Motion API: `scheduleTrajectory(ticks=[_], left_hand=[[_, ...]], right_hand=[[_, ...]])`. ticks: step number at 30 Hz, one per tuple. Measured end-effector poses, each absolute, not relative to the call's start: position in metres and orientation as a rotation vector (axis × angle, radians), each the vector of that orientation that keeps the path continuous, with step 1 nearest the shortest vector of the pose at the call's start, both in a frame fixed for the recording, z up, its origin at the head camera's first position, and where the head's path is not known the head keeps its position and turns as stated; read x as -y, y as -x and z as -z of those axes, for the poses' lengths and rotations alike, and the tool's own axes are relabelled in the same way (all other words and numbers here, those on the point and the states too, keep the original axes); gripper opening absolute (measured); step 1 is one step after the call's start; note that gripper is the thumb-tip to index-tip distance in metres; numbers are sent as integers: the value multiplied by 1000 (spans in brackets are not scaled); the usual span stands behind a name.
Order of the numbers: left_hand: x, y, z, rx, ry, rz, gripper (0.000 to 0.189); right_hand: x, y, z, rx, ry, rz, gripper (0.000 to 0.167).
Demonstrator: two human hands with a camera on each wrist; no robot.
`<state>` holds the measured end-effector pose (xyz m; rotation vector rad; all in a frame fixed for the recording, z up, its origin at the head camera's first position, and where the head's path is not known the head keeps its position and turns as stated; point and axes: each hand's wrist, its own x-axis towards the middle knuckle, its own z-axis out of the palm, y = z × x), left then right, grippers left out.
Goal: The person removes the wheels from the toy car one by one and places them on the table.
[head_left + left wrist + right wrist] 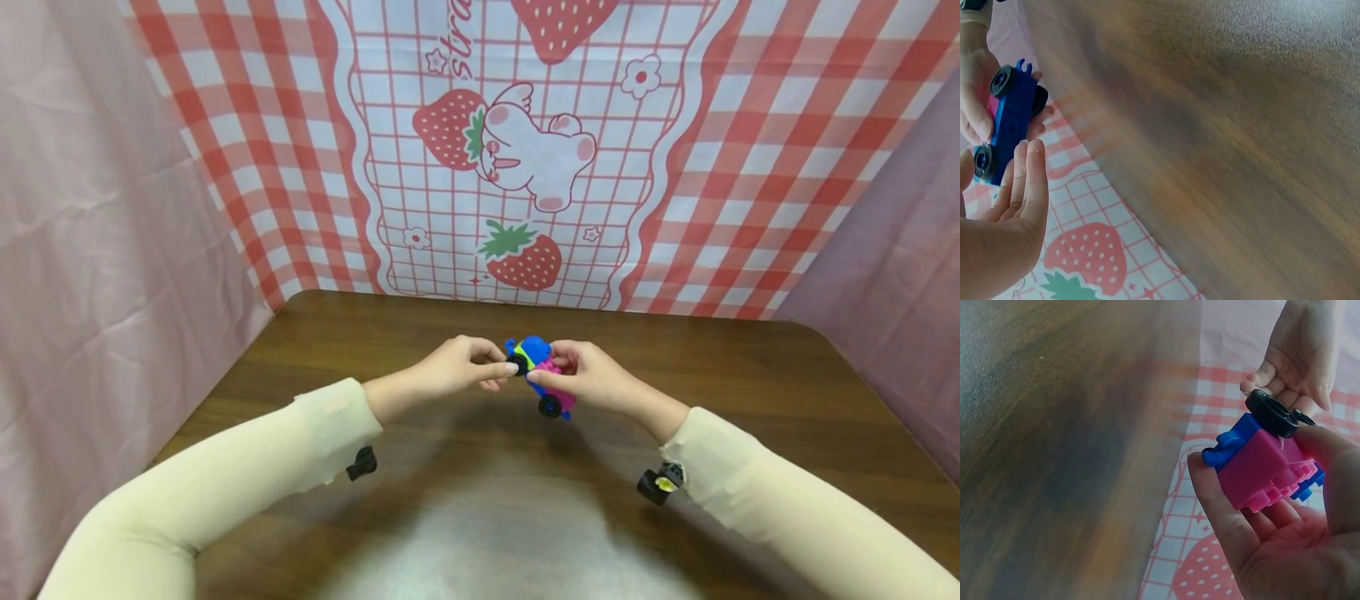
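Above the table, my right hand (603,382) grips a toy car built from blocks, its thumb on one side and fingers on the other. The car has a blue chassis (1015,115), black wheels, a pink block (1254,467) and a blue block (536,347) with a yellow-green piece beneath it. My left hand (453,367) is at the car's other end. In the left wrist view its fingers extend fairly straight beside the chassis, with the thumb close to a front wheel (985,161). The head view shows that thumb overlapping the wheel's edge.
A brown wooden table (337,508) lies below both hands, with glare near its front. Behind it hangs a red-and-white checked cloth (750,167) printed with strawberries. Pink curtains (112,250) hang at the sides. Small black cameras (362,463) sit at both wrists.
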<state>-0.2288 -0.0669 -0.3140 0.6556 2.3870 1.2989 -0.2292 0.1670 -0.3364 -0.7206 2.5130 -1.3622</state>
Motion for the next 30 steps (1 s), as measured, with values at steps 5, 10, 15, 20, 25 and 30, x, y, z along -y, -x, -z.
scheduleTrajectory(ticks=[5, 10, 15, 20, 25, 30], left_hand=[[62, 226, 317, -2395, -689, -1307, 28], [59, 225, 320, -2476, -676, -1303, 31], [58, 223, 323, -2544, -674, -1280, 33], [56, 222, 325, -2612, -674, -1279, 32], [52, 222, 330, -2675, -659, -1287, 28], [49, 222, 335, -2723, -673, -1277, 27]], right_hand=[[-164, 228, 338, -2478, 714, 1400, 27], [-160, 226, 338, -2493, 715, 1396, 28], [-160, 225, 338, -2604, 747, 1310, 28], [-159, 225, 339, -2717, 787, 1240, 30], [-158, 226, 343, -2722, 775, 1268, 27], [-158, 226, 347, -2695, 714, 1289, 27]])
